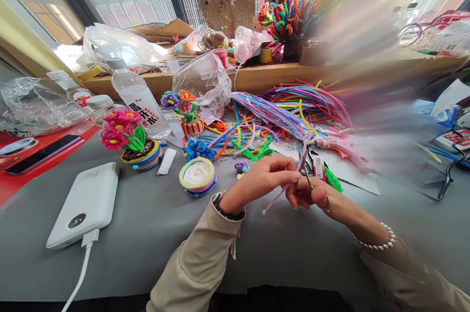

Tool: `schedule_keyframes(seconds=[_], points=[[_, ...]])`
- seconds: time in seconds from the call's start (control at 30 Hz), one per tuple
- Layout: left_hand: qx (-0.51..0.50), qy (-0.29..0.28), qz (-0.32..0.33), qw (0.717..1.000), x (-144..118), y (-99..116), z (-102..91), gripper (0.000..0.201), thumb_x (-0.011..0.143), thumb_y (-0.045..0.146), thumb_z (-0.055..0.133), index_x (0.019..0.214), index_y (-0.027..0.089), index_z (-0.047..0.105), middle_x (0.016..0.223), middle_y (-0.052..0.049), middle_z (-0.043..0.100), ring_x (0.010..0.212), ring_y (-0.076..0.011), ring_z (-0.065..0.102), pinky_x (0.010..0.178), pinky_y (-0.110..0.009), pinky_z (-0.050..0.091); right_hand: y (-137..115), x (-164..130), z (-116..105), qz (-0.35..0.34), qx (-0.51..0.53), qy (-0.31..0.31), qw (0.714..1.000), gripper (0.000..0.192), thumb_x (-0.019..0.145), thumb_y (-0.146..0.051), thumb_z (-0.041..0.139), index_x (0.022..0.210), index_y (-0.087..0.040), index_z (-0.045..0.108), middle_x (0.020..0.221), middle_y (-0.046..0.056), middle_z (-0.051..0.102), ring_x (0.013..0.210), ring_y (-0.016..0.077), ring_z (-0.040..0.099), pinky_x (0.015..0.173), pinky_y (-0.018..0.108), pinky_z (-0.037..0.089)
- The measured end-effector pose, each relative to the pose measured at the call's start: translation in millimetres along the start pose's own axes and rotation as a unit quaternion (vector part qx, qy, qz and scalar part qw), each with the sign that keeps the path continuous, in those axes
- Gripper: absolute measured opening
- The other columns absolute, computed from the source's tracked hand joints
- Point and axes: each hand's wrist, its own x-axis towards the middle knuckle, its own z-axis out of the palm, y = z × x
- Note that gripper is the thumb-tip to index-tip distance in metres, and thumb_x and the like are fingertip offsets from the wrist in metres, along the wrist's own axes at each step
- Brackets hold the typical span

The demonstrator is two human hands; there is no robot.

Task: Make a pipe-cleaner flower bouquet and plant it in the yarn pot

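Item, left hand point(273, 175): fingers drawn narrow, thumb and forefinger pinched on one pale pink pipe cleaner point(274, 201). I see this strand slanting across the space between both hands, above the grey table covering point(293, 253), its lower end hanging free.

Item, right hand point(323, 197): fingers curled about the scissors point(307, 177), thumb at a handle loop; blades point up beside the left fingertips, close to the strand. I cannot tell whether they touch it. A beaded bracelet point(382, 241) circles the wrist.

Beyond the hands I list: one pink glue gun point(348, 149); green leaf shapes point(257, 149) near a small purple flower point(241, 167); a bagged bundle of pipe cleaners point(270, 113), with loose ones strewn before it.

To the left: one round pot point(198, 189) with yellow rim and white filling, upright; blue flowers point(200, 150) just behind it; a striped pot point(192, 127) of mixed flowers; a larger pot point(147, 157) of pink blooms; a water bottle point(135, 96), standing.

Nearer me: one white power bank point(86, 204), cable point(86, 258) plugged in; further left, a smartphone point(44, 155) on red material point(12, 187). The upper right I record as blurred.
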Motion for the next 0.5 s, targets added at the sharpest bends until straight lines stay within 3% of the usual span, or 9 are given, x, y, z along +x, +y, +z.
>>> schedule_keyframes(seconds=[0.27, 0.5], points=[[0.009, -0.01, 0.014, 1.0, 0.4, -2.5, -1.5, 0.025, 0.073, 0.029, 0.049, 0.054, 0.015, 0.04, 0.054, 0.005, 0.034, 0.054, -0.007, 0.032, 0.053, -0.021, 0.026, 0.1, 2.3, -0.3, -0.017, -0.006, 0.041, 0.999, 0.063, 0.066, -0.076, 0.028, 0.053, -0.016, 0.044, 0.053, -0.002, 0.039, 0.05, 0.0095, 0.034, 0.049, 0.025, 0.029], [-0.012, -0.011, 0.009, 1.0, 0.6, -1.7, -0.7, 0.026, 0.075, 0.029, 0.049, 0.055, 0.015, 0.04, 0.055, 0.005, 0.038, 0.054, -0.007, 0.035, 0.054, -0.021, 0.028, 6.2, 2.4, -1.6, 0.001, 0.011, 0.115, 0.993, 0.06, 0.071, -0.069, 0.036, 0.04, -0.018, 0.03, 0.041, -0.005, 0.027, 0.04, 0.0062, 0.022, 0.042, 0.024, 0.021]])
